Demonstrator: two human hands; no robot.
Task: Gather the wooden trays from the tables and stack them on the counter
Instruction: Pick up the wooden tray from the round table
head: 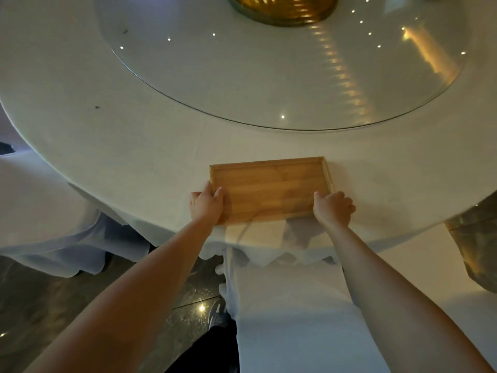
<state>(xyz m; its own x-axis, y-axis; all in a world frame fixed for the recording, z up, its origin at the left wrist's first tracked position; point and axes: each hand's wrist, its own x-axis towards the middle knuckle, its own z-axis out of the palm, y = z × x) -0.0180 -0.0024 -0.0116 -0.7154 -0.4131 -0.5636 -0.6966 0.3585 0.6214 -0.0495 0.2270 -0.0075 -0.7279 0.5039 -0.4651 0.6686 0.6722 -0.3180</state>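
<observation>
A shallow rectangular wooden tray [269,188] lies near the front edge of a round table covered in a white cloth [121,146]. My left hand [207,204] grips the tray's near left corner, thumb over the rim. My right hand [334,208] holds the near right corner, fingers curled around the edge. The tray is empty and looks flat on the cloth.
A large glass turntable [269,76] fills the table's middle, with a golden centrepiece [282,8] at the far edge. A white-covered chair [290,305] stands right below the tray against my legs. Another covered chair [40,211] is at the left. Dark floor [80,305] shows below.
</observation>
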